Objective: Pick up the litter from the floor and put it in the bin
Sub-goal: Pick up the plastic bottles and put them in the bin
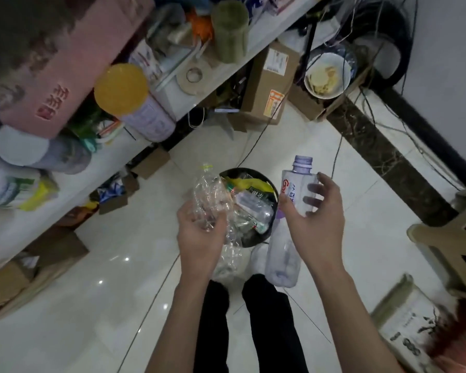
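Crumpled clear bottle [207, 203] is gripped in the left hand [199, 238], and the right hand [315, 224] curls round an uncapped clear bottle [293, 189]. Both are held above the full black bin [253, 239] on the white floor [92, 292]. The uncapped bottle's white label bears a red logo and blurred characters. A green packet [256, 192] in the bin shows white characters, too small to read.

Litter [253, 203] crowds the bin [249, 239] mouth; open floor [92, 292] surrounds it.
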Motion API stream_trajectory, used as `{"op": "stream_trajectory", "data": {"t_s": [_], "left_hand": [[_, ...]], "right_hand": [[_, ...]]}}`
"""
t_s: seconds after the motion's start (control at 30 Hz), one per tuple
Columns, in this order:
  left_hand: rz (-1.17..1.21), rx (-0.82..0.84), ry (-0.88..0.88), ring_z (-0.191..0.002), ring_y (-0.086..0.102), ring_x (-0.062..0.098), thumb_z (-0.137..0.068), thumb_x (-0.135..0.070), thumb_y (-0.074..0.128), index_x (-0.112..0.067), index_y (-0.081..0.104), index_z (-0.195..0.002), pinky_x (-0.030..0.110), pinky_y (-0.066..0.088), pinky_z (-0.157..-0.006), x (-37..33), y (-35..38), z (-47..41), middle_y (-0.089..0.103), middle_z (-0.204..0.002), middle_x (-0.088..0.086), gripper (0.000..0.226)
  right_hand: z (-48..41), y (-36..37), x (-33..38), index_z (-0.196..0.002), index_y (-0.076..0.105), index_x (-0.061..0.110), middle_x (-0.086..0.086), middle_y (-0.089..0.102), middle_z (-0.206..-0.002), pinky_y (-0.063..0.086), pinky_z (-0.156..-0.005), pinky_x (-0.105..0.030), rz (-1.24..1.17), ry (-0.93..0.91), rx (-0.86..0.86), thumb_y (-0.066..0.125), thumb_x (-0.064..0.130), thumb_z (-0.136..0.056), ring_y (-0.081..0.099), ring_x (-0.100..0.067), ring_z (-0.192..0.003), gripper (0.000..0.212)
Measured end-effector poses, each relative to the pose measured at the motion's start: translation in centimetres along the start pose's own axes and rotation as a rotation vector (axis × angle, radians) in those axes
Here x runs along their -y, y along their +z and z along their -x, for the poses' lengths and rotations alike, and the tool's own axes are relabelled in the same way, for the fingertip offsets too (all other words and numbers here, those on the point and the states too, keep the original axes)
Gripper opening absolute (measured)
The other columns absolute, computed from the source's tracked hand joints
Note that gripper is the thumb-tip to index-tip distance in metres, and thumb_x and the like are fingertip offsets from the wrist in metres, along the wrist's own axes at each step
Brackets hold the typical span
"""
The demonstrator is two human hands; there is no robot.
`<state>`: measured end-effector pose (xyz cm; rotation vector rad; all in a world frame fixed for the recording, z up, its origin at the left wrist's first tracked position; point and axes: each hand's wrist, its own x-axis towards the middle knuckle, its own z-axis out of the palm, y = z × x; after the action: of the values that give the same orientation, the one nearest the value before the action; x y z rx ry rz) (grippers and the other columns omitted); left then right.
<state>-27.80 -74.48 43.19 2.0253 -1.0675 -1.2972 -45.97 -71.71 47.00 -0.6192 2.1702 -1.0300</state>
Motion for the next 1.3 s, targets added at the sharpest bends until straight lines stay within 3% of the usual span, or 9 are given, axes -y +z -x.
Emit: {"op": "stream_trajectory", "data": {"t_s": [0.23, 0.43, 0.6, 0.7, 0.77, 0.83, 0.93, 1.1, 1.3], "left_hand": [[-0.005, -0.035, -0.074, -0.071, 0.059, -0.016, -0.081, -0.032, 0.079, -0.029, 0.042, -0.128, 0.001, 0.04, -0.054, 7.7, 7.2, -6.0, 0.058, -0.09, -0.02, 0.06], [-0.046, -0.081, -0.067, -0.078, 0.06, -0.013, -0.081, -0.036, 0.078, -0.038, 0.04, -0.121, 0.0, 0.041, -0.057, 13.7, 9.8, -10.4, 0.061, -0.092, -0.019, 0.056], [-0.055, -0.109, -0.045, -0.101, 0.061, 0.004, -0.078, -0.04, 0.079, -0.025, 0.046, -0.134, 0.022, 0.053, -0.085, 17.6, 11.9, -12.2, 0.062, -0.116, -0.009, 0.067], [-0.155, -0.128, 0.008, -0.111, 0.054, 0.015, -0.079, -0.054, 0.072, -0.022, 0.049, -0.135, 0.03, 0.047, -0.096, 19.0, 13.2, -12.5, 0.048, -0.128, 0.0, 0.068], [-0.162, -0.132, 0.0, -0.115, 0.054, 0.018, -0.079, -0.063, 0.064, -0.022, 0.046, -0.139, 0.032, 0.046, -0.098, 19.9, 13.8, -12.5, 0.042, -0.135, 0.002, 0.075], [-0.157, -0.127, 0.014, -0.121, 0.051, 0.017, -0.081, -0.067, 0.056, -0.021, 0.04, -0.145, 0.03, 0.044, -0.102, 20.7, 14.2, -12.4, 0.037, -0.14, 0.003, 0.08], [-0.171, -0.135, 0.049, -0.122, 0.036, 0.009, -0.086, -0.061, 0.05, -0.013, 0.036, -0.149, 0.015, 0.032, -0.102, 21.7, 14.9, -12.3, 0.033, -0.138, 0.011, 0.08], [-0.281, -0.163, 0.074, -0.118, 0.039, 0.028, -0.092, -0.049, 0.043, 0.002, 0.042, -0.144, 0.043, 0.042, -0.101, 22.2, 15.9, -12.6, 0.038, -0.124, 0.023, 0.073], [-0.313, -0.137, 0.024, -0.128, 0.039, 0.033, -0.092, -0.049, 0.05, -0.004, 0.044, -0.143, 0.05, 0.035, -0.109, 21.5, 15.4, -12.1, 0.038, -0.14, 0.021, 0.068]], "right_hand": [[-6.0, 7.5, -8.2, -0.14, 0.039, 0.034, 0.013, 0.051, -0.125, 0.051, -0.084, -0.022, 0.043, -0.019, 0.11, 0.076, 0.048, -0.075, 0.055, 0.014, -0.1, 0.076], [-10.4, 12.0, -14.1, -0.148, 0.036, 0.028, 0.008, 0.049, -0.129, 0.053, -0.097, -0.039, 0.19, -0.101, 0.218, 0.075, 0.044, -0.078, 0.057, -0.011, -0.114, 0.081], [-13.5, 14.7, -17.1, -0.15, 0.038, 0.024, 0.003, 0.05, -0.134, 0.049, -0.103, -0.038, 0.247, -0.185, 0.275, 0.075, 0.039, -0.081, 0.055, -0.012, -0.119, 0.08], [-14.7, 16.3, -18.3, -0.149, 0.038, 0.023, 0.007, 0.054, -0.135, 0.048, -0.1, -0.02, 0.236, -0.201, 0.339, 0.077, 0.037, -0.081, 0.055, -0.004, -0.118, 0.08], [-15.2, 17.2, -19.0, -0.143, 0.042, 0.021, 0.01, 0.058, -0.129, 0.043, -0.085, -0.002, 0.239, -0.207, 0.356, 0.079, 0.038, -0.078, 0.058, 0.004, -0.106, 0.077], [-15.4, 17.8, -19.7, -0.135, 0.047, 0.022, 0.014, 0.061, -0.121, 0.041, -0.077, 0.0, 0.24, -0.21, 0.356, 0.079, 0.038, -0.077, 0.058, 0.011, -0.099, 0.068], [-15.8, 18.1, -20.6, -0.128, 0.051, 0.026, 0.019, 0.064, -0.115, 0.042, -0.077, 0.0, 0.242, -0.207, 0.361, 0.078, 0.038, -0.078, 0.058, 0.014, -0.1, 0.058], [-16.0, 18.5, -21.6, -0.13, 0.053, 0.024, 0.012, 0.063, -0.12, 0.052, -0.09, -0.021, 0.265, -0.226, 0.348, 0.075, 0.042, -0.079, 0.06, 0.001, -0.106, 0.058], [-15.3, 18.9, -21.8, -0.144, 0.044, 0.023, 0.003, 0.057, -0.133, 0.05, -0.1, -0.039, 0.364, -0.271, 0.39, 0.064, 0.046, -0.088, 0.055, -0.014, -0.121, 0.064]]}}
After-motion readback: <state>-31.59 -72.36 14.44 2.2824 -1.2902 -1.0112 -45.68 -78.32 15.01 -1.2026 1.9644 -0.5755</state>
